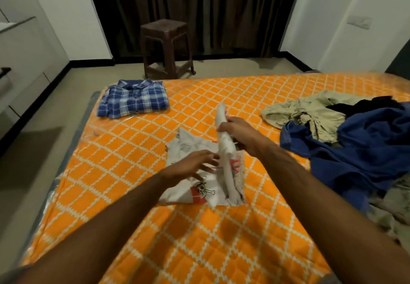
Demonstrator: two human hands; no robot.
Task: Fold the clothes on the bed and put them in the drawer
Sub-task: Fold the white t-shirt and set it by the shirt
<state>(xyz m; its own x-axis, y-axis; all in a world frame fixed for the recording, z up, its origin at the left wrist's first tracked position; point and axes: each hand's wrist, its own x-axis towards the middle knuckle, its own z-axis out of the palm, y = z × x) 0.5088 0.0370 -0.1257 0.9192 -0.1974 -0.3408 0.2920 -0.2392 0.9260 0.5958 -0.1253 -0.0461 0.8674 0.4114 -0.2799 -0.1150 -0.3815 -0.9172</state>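
A white printed shirt (188,146) lies partly folded in the middle of the orange bed (199,239). My right hand (238,131) grips the shirt's right side and lifts it upright off the bed. My left hand (192,166) lies on the flat part of the shirt with fingers spread, slightly blurred. A folded blue plaid shirt (133,98) sits at the bed's far left corner.
A heap of unfolded clothes lies on the right: a beige garment (310,110), a blue one (359,150) and a black one (366,105). A brown plastic stool (166,47) stands on the floor beyond the bed, before dark curtains. White cabinets (22,66) line the left wall.
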